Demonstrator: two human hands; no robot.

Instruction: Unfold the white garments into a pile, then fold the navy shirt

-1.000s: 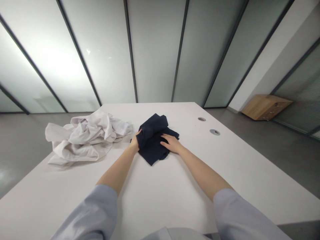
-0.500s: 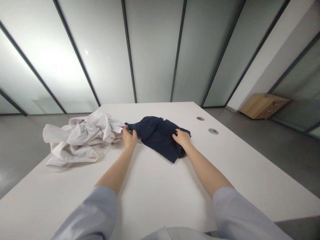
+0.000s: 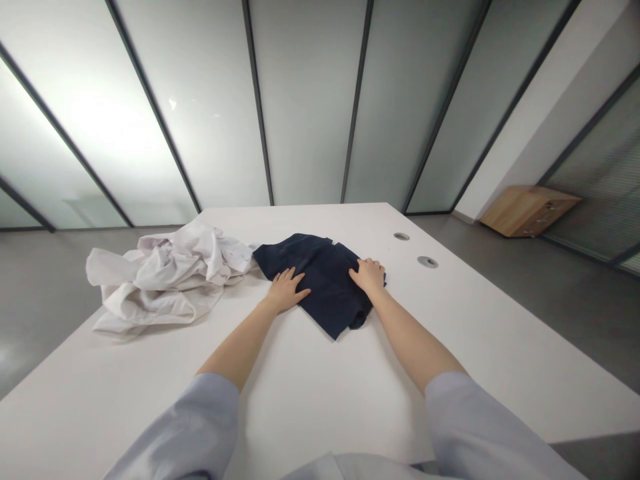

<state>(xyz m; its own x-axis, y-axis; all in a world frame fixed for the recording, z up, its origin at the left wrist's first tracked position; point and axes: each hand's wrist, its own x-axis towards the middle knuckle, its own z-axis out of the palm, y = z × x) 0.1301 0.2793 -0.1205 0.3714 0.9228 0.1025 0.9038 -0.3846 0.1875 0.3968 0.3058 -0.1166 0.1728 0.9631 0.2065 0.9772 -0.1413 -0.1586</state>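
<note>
A dark navy piece of clothing (image 3: 320, 277) lies spread on the white table (image 3: 320, 400), its exact kind unclear. On its left front edge rests my left hand (image 3: 287, 291), fingers spread and laid on the cloth. My right hand (image 3: 369, 275) is on the garment's right side, thumb apart from the other fingers, which reach over the far right edge; it presses down on the fabric. Left of the navy garment, a crumpled heap of white clothes (image 3: 173, 277) sits at the table's left edge.
Two round cable holes, a farther one (image 3: 401, 236) and a nearer one (image 3: 427, 262), are set in the tabletop at right. Beyond the table stands a frosted glass partition (image 3: 307, 100). A wooden cabinet (image 3: 525, 210) stands on the floor at far right.
My left hand has let go of the garment's left corner by the white heap and moved right and nearer, onto the cloth. The garment's front corner has shifted toward me and lies flatter.
</note>
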